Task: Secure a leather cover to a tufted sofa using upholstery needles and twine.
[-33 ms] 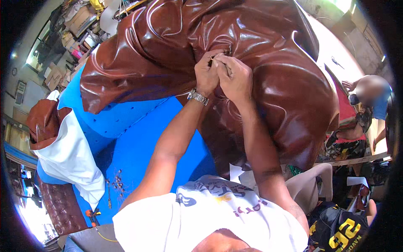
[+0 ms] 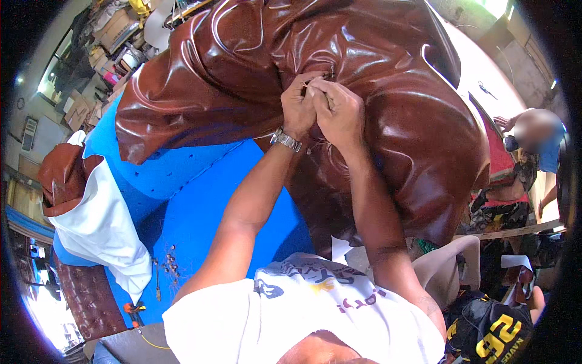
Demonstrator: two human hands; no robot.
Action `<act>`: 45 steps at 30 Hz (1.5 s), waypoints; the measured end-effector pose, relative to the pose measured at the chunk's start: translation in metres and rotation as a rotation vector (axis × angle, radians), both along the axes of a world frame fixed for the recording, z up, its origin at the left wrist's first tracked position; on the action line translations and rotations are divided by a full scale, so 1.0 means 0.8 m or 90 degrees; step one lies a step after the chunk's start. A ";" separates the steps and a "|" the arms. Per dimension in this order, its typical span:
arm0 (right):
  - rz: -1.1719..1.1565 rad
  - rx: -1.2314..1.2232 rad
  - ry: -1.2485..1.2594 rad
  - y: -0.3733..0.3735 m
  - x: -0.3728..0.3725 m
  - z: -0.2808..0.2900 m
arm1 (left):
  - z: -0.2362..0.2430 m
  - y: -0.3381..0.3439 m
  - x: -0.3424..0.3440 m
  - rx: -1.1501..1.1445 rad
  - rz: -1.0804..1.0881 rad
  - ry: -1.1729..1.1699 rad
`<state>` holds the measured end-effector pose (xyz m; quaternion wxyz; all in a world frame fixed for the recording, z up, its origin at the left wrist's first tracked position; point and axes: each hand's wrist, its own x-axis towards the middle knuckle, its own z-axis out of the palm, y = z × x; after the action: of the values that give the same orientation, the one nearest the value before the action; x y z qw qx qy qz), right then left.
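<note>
My left hand [image 2: 298, 103], with a metal watch on the wrist, and my right hand [image 2: 336, 112] meet at a deep puckered fold in glossy brown vinyl or leather [image 2: 400, 139]. Both have fingers pinched together, fingertips nearly touching; a small thin thing shows between them, too small to name. Beneath the brown material lies bright blue foam [image 2: 200, 206], dotted with small holes. At the left, white cloth [image 2: 97, 224] hangs over the foam beside a rolled brown piece [image 2: 60, 176]. Several small round pieces [image 2: 173, 264] and a thin tool [image 2: 156, 279] lie on the foam.
An orange and black tool with a yellow hose [image 2: 133, 312] sits at lower left near a tufted brown panel [image 2: 79, 297]. A co-worker [image 2: 533, 139] is at the right, near scissors [image 2: 485, 90] on a pale surface. Piled clutter [image 2: 109, 48] fills the upper left; more people's limbs and clothing show lower right.
</note>
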<state>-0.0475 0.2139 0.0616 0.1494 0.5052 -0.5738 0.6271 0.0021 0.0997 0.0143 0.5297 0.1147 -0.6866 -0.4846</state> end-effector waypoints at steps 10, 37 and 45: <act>-0.005 0.021 -0.018 -0.003 0.004 0.002 | -0.003 -0.004 0.002 -0.055 -0.023 0.035; -0.072 -0.025 0.055 -0.008 0.009 -0.003 | 0.019 0.004 0.037 -0.085 0.014 -0.028; -0.143 -0.026 0.119 -0.022 0.015 -0.004 | 0.057 -0.031 0.089 -0.420 0.099 -0.074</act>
<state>-0.0352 0.1959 0.0580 0.2813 0.4908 -0.5974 0.5684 0.0732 0.0746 0.0598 0.5336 0.0170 -0.8246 -0.1872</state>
